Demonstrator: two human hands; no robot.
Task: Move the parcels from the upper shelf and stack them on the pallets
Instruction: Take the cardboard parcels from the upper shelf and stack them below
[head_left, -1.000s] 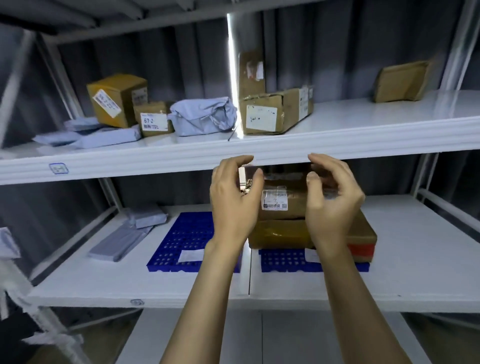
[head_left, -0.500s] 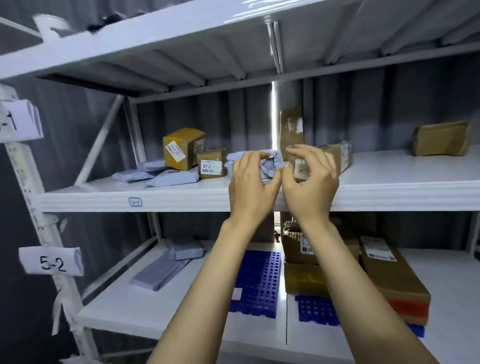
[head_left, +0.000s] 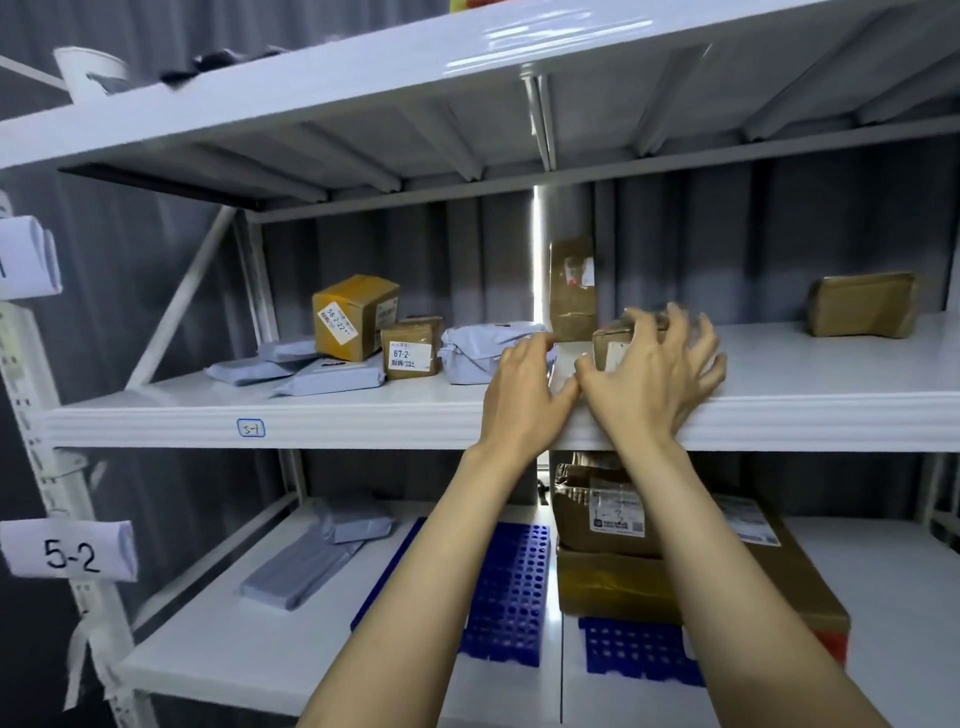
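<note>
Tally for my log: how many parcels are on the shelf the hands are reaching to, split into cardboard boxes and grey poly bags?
Cardboard boxes: 5
Grey poly bags: 4
Total: 9
</note>
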